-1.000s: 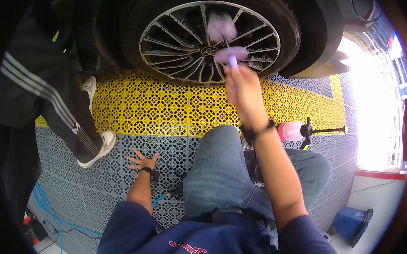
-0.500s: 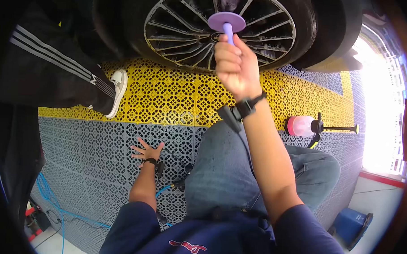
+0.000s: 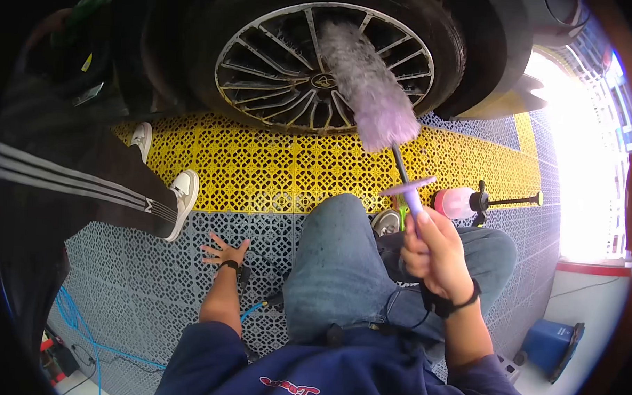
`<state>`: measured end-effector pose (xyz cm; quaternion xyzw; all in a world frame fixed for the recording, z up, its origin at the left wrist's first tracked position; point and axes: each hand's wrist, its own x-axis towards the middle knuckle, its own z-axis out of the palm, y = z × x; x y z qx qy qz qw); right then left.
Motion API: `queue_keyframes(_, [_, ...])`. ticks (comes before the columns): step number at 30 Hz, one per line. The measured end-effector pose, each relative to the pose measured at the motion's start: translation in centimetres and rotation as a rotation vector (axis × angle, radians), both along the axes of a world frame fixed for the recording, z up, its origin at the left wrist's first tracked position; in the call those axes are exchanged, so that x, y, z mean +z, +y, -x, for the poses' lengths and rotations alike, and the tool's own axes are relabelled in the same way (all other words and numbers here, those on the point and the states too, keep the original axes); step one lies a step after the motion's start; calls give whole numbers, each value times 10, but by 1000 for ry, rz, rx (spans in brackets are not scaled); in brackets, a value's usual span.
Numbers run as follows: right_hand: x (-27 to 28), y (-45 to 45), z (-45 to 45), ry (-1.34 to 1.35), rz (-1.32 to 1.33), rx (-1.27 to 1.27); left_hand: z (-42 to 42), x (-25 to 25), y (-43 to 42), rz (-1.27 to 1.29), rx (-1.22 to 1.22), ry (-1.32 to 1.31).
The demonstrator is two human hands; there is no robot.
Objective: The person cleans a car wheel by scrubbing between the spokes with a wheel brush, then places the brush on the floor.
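My right hand [image 3: 437,261] is closed around the purple handle of a fluffy wheel brush [image 3: 372,91]. A round purple guard sits just above the fist, and the brush's grey-lilac head lies across the upper right of the wheel rim [image 3: 323,81]; its tip is up by the spokes, though I cannot tell whether it touches them. The rim has silver spokes and a dark centre, inside a black tyre [image 3: 443,52]. Down on the left, my left hand [image 3: 225,251] is spread open, empty, against the grey floor grating.
A pressure sprayer [image 3: 457,202] with pink liquid lies right of my knee. Another person's leg [image 3: 86,189] and white shoes [image 3: 183,200] are on the left. A blue hose [image 3: 75,314] runs at lower left; a blue bin [image 3: 549,345] stands at lower right.
My right hand has pulled back from the wheel, down and to the right, bringing the brush head out into view. The other person's leg appears lower, with a second shoe showing.
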<state>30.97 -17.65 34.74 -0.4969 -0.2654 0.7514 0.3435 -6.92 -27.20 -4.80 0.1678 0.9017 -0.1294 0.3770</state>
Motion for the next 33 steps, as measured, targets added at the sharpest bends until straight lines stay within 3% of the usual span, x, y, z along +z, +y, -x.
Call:
queue_keyframes(9, [57, -29, -32, -185, 38, -69, 0, -5, -3, -63, 41, -15])
queue_keyframes(13, [56, -39, -33, -214, 13, -149, 0, -1, -1, -77, 58, -13])
queue_keyframes(16, [37, -4, -28, -334, -137, -250, -2, 2, 0, -77, 72, -25])
queue_keyframes(21, [-9, 98, -21, -152, -140, -73, 2, -17, -7, -90, 40, 13])
queue_keyframes(26, [-50, 42, 20, -328, -134, -117, 0, -9, -12, -124, 81, 14])
queue_keyframes(28, [-46, 28, 11, -191, -95, -104, -4, -13, -1, -156, 102, -2])
queue_keyframes(33, [-62, 114, 39, -124, -272, -135, -4, -1, -4, -91, 53, 4])
